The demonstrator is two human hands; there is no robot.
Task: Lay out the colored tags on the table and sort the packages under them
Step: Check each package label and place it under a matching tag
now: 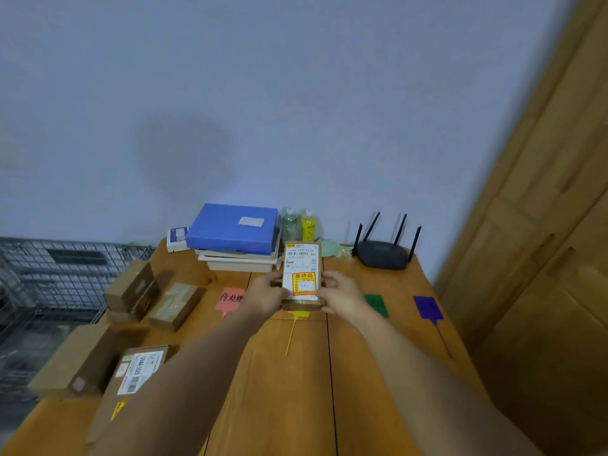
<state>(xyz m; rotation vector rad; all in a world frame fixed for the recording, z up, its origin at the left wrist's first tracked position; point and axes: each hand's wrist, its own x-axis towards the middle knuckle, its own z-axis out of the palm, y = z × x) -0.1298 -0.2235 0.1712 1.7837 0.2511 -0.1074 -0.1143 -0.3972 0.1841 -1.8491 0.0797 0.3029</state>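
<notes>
Wooden table [378,340], four tags in a row: pink tag [230,298], yellow tag [297,314], green tag [376,305], purple tag [427,307]. Unsorted cardboard boxes [131,291] grouped at left edge; none yet under any tag. No containers in use; blue box [233,227] at rear closed, contents unseen. Held package [302,278], yellow fragile sticker up, long axis pointing away from body, directly above yellow tag's head. Left hand [265,296] and right hand [340,296] equally near, fingers clamped on opposite long sides. Likely next: straight down onto table at yellow tag.
</notes>
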